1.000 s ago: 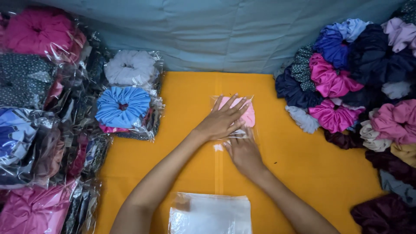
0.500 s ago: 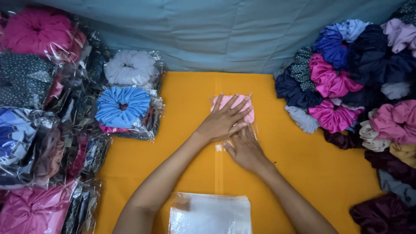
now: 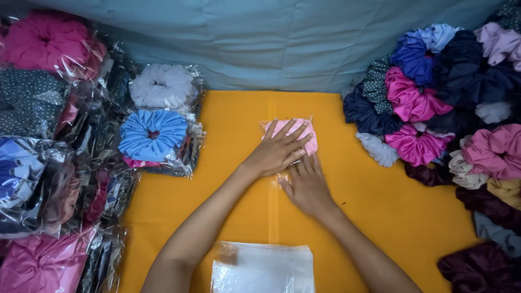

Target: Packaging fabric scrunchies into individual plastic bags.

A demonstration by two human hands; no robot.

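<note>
Bare orange surface (image 3: 228, 135) is lying open on both sides of the 2 hands, giving clear passage along the middle. Bagged scrunchies (image 3: 157, 127) are crowding the left edge, and a heap of loose scrunchies (image 3: 434, 103) is blocking the right. A stack of clear bags (image 3: 263, 268) is taking up the near edge, and a blue cloth wall (image 3: 271, 43) is closing off the far side.

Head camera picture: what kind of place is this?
Probably a small packing spot for hair scrunchies. Loose scrunchies are piled at right, bagged scrunchies at left, and empty clear bags wait on the orange cloth.
</note>
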